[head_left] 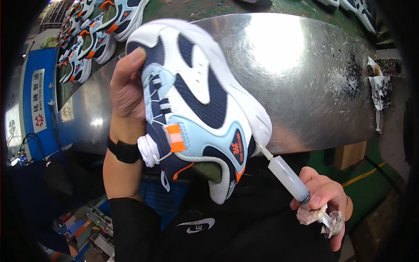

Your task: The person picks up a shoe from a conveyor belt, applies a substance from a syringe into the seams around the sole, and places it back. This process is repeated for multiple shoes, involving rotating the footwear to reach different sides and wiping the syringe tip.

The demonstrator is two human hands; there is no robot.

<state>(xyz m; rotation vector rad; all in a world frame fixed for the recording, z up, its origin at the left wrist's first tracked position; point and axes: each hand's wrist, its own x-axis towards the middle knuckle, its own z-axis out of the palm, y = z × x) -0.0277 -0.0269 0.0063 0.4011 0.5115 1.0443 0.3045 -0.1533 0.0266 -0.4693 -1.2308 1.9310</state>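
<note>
My left hand is closed around the toe end of a sneaker, its thumb near the toe cap. The sneaker is white, navy and light blue with orange accents and a thick white sole. It is held up side-on, toe away from me and heel toward me. My right hand grips a clear plastic syringe with whitish contents. Crumpled, tape-like wrapping covers its finger flange and plunger end. The syringe tip is at the heel, by the seam between upper and sole; whether it touches cannot be told.
Behind the sneaker lies a shiny metal work surface with dark and white residue at its right. Several similar sneakers stand at the far left, others at the far right. A stained white piece with a syringe-like tip lies at the right edge.
</note>
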